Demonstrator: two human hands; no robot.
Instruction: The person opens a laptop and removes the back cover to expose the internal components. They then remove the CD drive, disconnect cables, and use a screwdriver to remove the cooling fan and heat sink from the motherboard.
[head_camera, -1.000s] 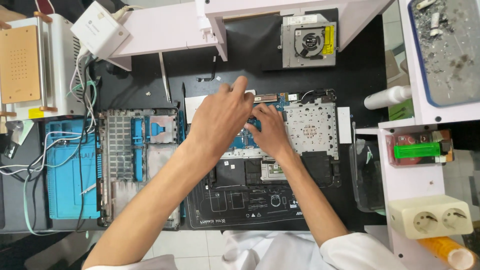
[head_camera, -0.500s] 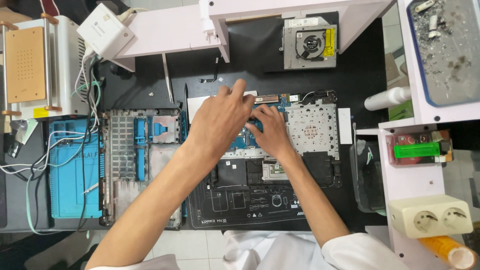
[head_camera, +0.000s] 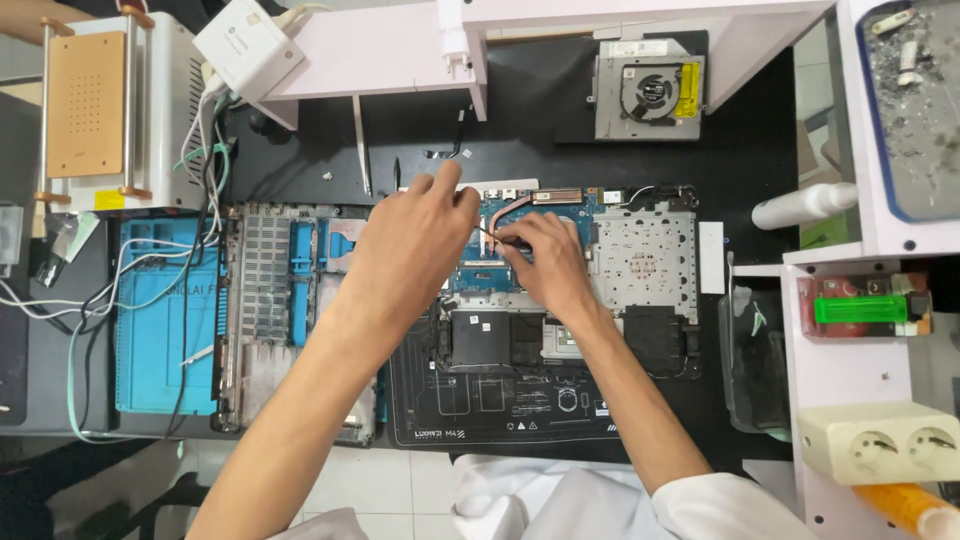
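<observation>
An opened laptop base (head_camera: 645, 260) lies on a black work mat (head_camera: 500, 400), with its blue motherboard and copper heat pipe (head_camera: 520, 203) exposed. My left hand (head_camera: 405, 255) rests over the left part of the board, its fingers apart and reaching toward the laptop's far edge; I see nothing in it. Just to its right, my right hand (head_camera: 548, 268) pinches a thin dark tool (head_camera: 488, 232) whose tip points at the board between the two hands. What lies under my left palm is hidden.
A removed laptop bottom cover (head_camera: 285, 300) and a blue mat (head_camera: 160, 330) with white cables lie to the left. A loose cooling fan (head_camera: 650, 90) sits at the back. At the right stand a white bottle (head_camera: 800, 205), a green lighter (head_camera: 865, 308) and a power strip (head_camera: 880, 445).
Both hands stay over the motherboard. My left hand's fingers have shifted slightly to the left; the right hand keeps its pinch on the tool.
</observation>
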